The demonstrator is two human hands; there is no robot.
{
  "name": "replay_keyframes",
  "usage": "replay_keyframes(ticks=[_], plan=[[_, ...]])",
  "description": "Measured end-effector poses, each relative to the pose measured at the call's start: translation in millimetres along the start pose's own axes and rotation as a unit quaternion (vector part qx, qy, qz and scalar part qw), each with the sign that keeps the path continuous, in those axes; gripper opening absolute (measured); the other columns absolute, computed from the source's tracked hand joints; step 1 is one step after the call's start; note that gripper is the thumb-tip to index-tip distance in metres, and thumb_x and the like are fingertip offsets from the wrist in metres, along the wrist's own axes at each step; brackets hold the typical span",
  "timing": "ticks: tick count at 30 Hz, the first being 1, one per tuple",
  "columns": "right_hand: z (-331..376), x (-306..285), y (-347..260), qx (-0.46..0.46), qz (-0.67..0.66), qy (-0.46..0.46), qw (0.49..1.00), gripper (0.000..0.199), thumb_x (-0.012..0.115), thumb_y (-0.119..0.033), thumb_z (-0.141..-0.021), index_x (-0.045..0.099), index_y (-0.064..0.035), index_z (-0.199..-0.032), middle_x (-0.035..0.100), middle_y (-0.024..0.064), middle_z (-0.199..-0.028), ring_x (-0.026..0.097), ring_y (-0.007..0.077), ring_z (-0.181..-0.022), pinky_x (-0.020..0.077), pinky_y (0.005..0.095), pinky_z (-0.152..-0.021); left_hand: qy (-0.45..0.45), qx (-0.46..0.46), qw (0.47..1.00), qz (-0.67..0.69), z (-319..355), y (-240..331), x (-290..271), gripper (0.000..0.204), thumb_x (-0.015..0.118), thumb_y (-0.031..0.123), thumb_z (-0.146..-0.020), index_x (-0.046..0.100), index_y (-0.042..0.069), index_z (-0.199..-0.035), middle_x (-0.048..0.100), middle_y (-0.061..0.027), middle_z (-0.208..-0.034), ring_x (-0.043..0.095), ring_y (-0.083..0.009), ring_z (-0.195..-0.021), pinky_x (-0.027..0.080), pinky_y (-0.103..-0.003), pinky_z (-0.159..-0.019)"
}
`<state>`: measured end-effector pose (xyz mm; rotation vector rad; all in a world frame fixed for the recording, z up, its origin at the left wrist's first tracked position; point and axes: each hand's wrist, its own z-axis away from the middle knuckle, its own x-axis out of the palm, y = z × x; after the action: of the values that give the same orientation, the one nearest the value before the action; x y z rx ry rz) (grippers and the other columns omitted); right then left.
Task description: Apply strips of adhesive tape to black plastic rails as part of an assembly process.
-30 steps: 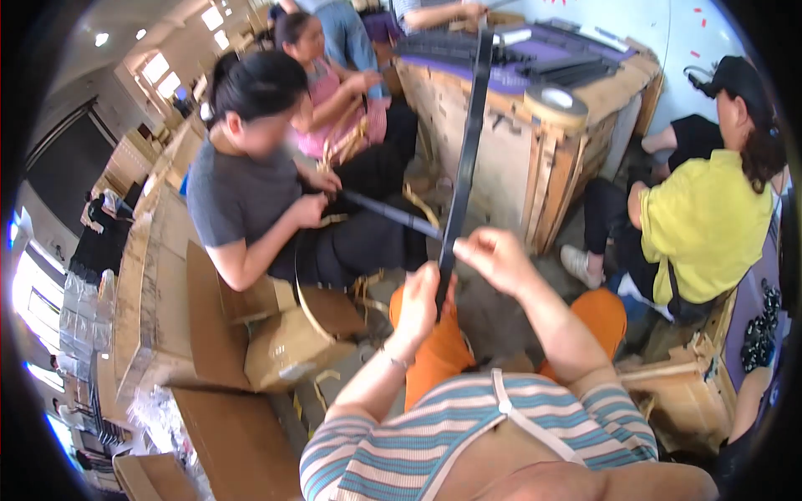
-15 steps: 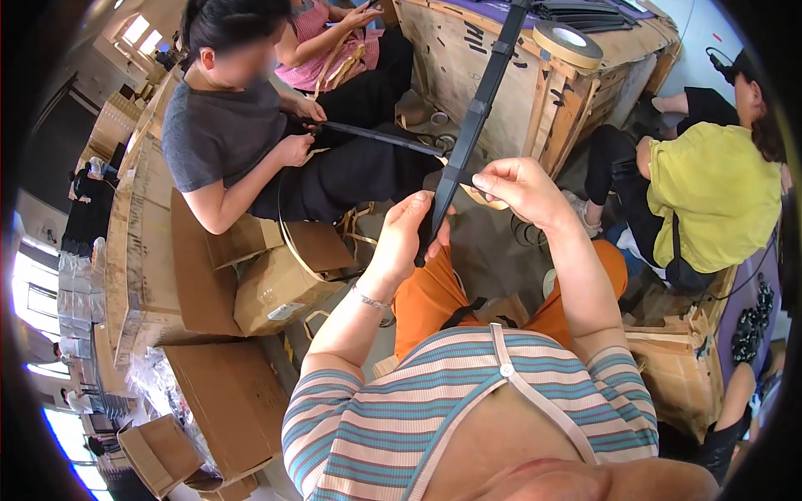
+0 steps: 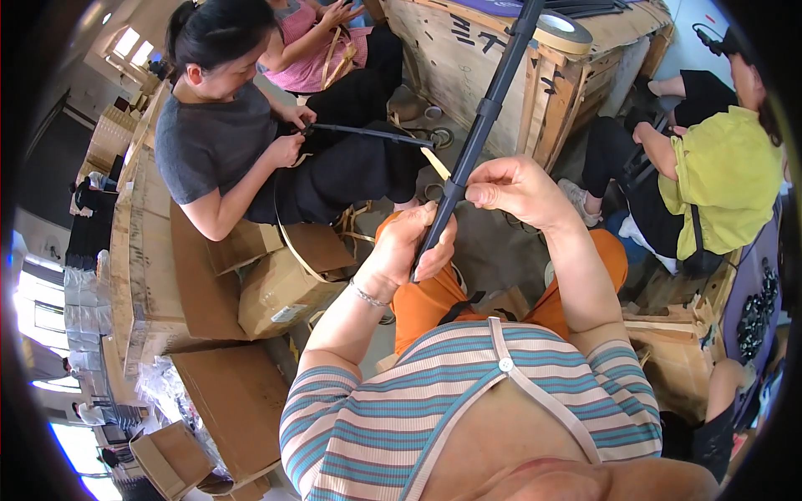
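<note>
A long black segmented strip with raised bands along it slants from my lap up past the top edge. My left hand is closed around its lower end, thumb on top and fingers beneath. A short piece of yellowish tape sticks out from the strip's left side, just above my left hand. My right hand is at the strip's right side, thumb and forefinger drawn together close to the strip. Whatever lies between those fingertips is hidden.
Opposite me, a co-worker in grey handles another black strip. A tape roll lies on the wooden crate ahead. Open cardboard boxes stand at left. Another person in yellow sits at right.
The tape that was at my right fingertips now juts out on the strip's left side. The strip has turned a little, and my right hand has moved slightly left.
</note>
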<state>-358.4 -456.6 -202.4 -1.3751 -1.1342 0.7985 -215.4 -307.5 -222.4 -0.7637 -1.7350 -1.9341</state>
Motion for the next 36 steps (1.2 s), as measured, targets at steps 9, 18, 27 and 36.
replay_keyframes(ticks=[9,18,27,36], plan=[[9,-6,-6,-0.028,-0.005,-0.052,0.998,0.016,0.064,-0.008,-0.082,0.060,0.0024,-0.093,0.063,0.0037,-0.077,0.058,0.0072,-0.071,0.0460,0.0204,-0.065,-0.111,-0.093,0.979,0.143,-1,2,10,0.041,0.036,0.032,-0.094,0.041,0.002,-0.067,0.038,-0.0030,-0.042,0.033,-0.0101,-0.030,0.026,-0.021,-0.025],[8,2,1,-0.084,0.007,-0.026,0.996,0.012,0.065,-0.009,-0.081,0.062,0.0014,-0.087,0.063,0.0033,-0.078,0.058,0.0072,-0.070,0.0469,0.0209,-0.064,-0.164,-0.115,0.955,0.221,0,-6,8,0.046,0.039,0.042,-0.093,0.042,0.002,-0.072,0.039,-0.0015,-0.045,0.033,-0.0081,-0.032,0.027,-0.019,-0.026],[11,15,-3,-0.067,0.132,0.076,0.986,0.014,0.068,-0.011,-0.079,0.063,0.0009,-0.086,0.058,0.0028,-0.075,0.052,0.0059,-0.068,0.0420,0.0213,-0.061,0.242,0.209,0.735,-0.598,8,-14,16,0.017,0.054,0.018,-0.090,0.054,0.002,-0.094,0.051,-0.0025,-0.076,0.049,-0.0069,-0.066,0.041,-0.022,-0.060],[18,20,-18,0.017,0.180,0.119,0.976,0.017,0.069,-0.011,-0.077,0.060,0.0007,-0.085,0.061,0.0045,-0.071,0.055,0.0090,-0.068,0.0444,0.0245,-0.063,0.209,0.142,0.929,-0.269,4,-3,26,0.016,0.059,0.007,-0.085,0.045,0.004,-0.091,0.050,0.0012,-0.067,0.045,-0.0029,-0.056,0.035,-0.016,-0.048]])
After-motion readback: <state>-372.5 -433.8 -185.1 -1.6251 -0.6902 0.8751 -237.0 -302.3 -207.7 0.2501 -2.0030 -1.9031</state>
